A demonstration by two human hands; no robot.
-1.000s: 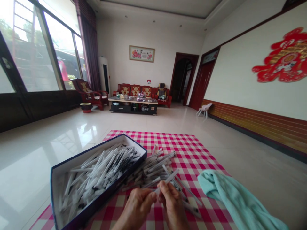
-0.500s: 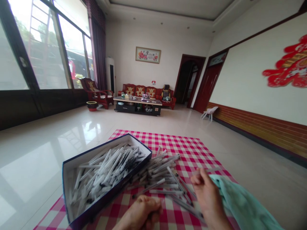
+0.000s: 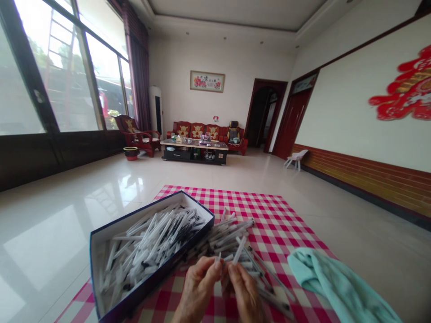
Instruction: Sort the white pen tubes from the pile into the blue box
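My left hand (image 3: 198, 287) and my right hand (image 3: 244, 291) meet at the bottom centre, fingers pinched together. The right hand grips a clear pen tube (image 3: 238, 255) that sticks up from its fingertips. The left hand pinches a small white piece (image 3: 218, 259) right beside that tube. Just beyond the hands lies a loose heap of pens (image 3: 229, 235) on a red-and-white checked cloth (image 3: 269, 220). A dark blue box (image 3: 111, 309) full of similar pens (image 3: 151, 242) sits to the left of my hands.
A crumpled teal cloth (image 3: 330, 282) lies on the checked cloth at the right. Glossy floor tiles (image 3: 67, 211) surround the cloth. Far back stand a coffee table (image 3: 193, 150), a red sofa (image 3: 205, 131) and a small white chair (image 3: 294, 158).
My right hand came back from the teal cloth to the centre and now holds a pen tube against my left hand's fingers. The left hand rose from the cloth.
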